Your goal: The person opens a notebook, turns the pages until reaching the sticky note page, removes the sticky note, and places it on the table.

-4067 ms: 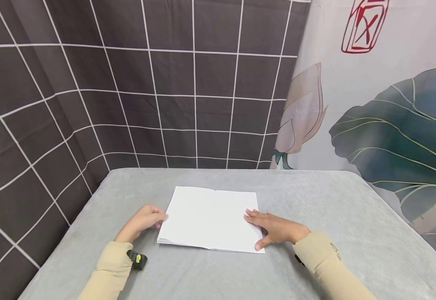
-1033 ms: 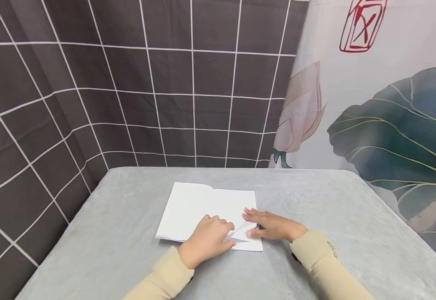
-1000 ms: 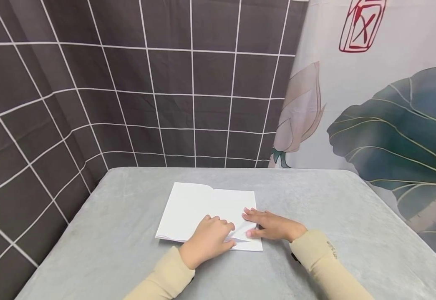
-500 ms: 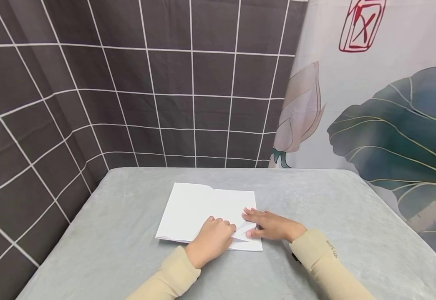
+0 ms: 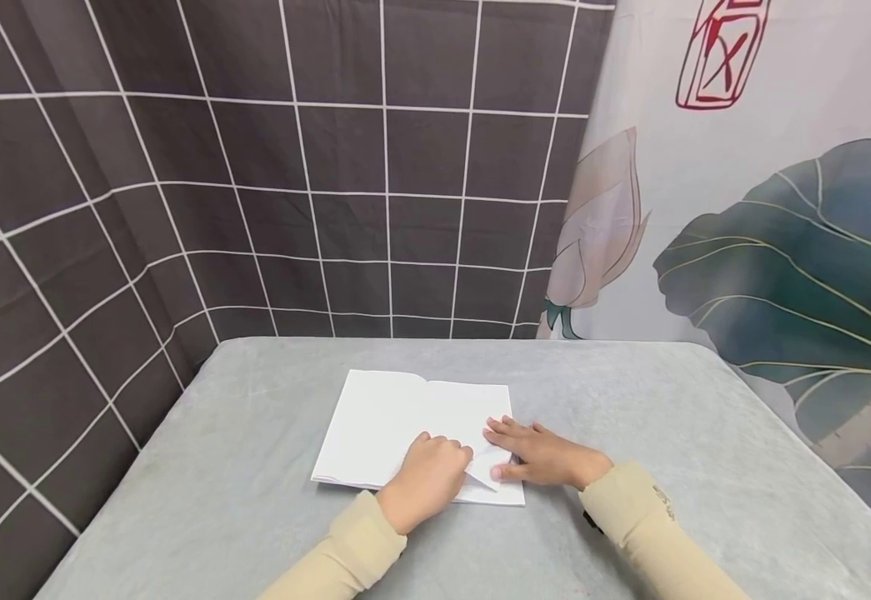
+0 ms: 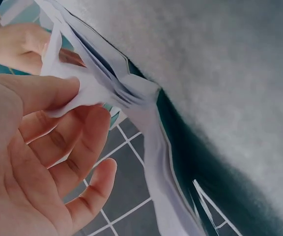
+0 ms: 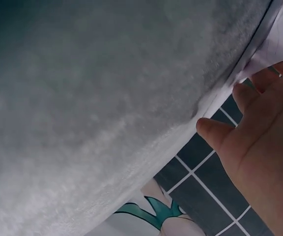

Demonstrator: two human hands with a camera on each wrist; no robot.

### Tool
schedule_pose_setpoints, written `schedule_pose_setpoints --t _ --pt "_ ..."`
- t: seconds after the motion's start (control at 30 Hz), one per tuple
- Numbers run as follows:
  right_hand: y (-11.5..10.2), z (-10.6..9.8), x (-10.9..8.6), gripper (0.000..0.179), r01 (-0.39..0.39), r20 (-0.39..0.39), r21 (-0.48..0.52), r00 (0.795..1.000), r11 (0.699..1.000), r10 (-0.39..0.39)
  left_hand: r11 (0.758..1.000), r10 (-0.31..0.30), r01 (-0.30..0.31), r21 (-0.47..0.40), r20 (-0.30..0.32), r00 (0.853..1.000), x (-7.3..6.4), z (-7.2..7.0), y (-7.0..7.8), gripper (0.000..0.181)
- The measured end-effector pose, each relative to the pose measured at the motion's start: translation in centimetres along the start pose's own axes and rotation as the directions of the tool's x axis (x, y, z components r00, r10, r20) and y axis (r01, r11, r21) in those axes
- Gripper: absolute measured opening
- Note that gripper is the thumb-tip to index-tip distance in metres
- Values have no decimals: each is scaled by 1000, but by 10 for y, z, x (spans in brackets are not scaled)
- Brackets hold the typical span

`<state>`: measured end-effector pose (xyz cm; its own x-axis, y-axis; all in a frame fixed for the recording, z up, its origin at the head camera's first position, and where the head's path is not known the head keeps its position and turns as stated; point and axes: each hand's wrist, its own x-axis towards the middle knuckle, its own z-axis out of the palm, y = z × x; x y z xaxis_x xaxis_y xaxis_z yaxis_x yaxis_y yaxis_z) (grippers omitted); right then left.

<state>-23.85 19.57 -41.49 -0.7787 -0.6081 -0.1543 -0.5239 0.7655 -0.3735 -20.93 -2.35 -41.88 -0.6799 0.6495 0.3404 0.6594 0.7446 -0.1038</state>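
Note:
A white notebook lies open on the table, its blank pages facing up. Near the bottom of the right half, my left hand pinches a page whose lower part is pulled up into a fold. In the left wrist view, the thumb and fingers of that hand close on the bent sheet, with the layered page edges just beyond. My right hand rests with spread fingers on the notebook's right edge. The right wrist view shows its fingers along that edge, beside a lined sheet.
A grey cloth covers the table around the notebook. Behind and to the left hangs a dark curtain with a white grid. At the right is a pale curtain with lotus flower and leaf prints.
My left hand has moved from the notebook's left edge to the lower right half and drawn a page up into a fold. My right hand stays at the right edge, its thumb slightly higher.

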Motion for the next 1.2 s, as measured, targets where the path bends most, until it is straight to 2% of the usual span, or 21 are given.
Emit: schedule_pose_setpoints --t 0.2,0.37,0.5,0.6,0.77,0.83,0.87,1.0,1.07,1.13,1.2 --pt "3 1 -2 91 -28 -61 49 998 998 31 993 -56 54 -101 -21 998 0 -1 -7 8" --pt "6 1 -1 98 -70 -75 73 994 995 75 973 -105 92 -211 -52 993 -2 -4 -14 9" --pt "7 2 -1 99 -93 -50 89 994 992 97 945 -153 135 -300 -37 988 -4 -6 -20 15" --pt "7 2 -2 98 -94 -36 98 995 991 98 908 -197 177 -379 -14 980 -6 -8 -24 18" --pt "7 1 -4 95 -87 -7 89 996 992 88 820 -270 259 -510 54 961 -9 -8 -34 29" --pt "8 1 -4 94 -81 3 82 997 993 81 765 -301 289 -575 78 951 -9 -9 -39 30" --pt "8 1 -4 94 -74 6 77 997 994 74 731 -322 308 -609 91 943 -9 -9 -41 27" --pt "9 2 -5 93 -61 9 61 998 996 61 570 -420 381 -728 140 897 -11 -12 -53 21" --pt "9 2 -5 92 -58 10 54 998 997 58 508 -470 417 -753 163 867 -12 -13 -60 16" --pt "9 2 -5 92 -56 10 51 998 997 55 465 -508 441 -768 176 843 -12 -14 -66 16" --pt "8 2 -5 92 -55 11 49 998 997 55 445 -546 462 -767 176 819 -13 -16 -72 26"
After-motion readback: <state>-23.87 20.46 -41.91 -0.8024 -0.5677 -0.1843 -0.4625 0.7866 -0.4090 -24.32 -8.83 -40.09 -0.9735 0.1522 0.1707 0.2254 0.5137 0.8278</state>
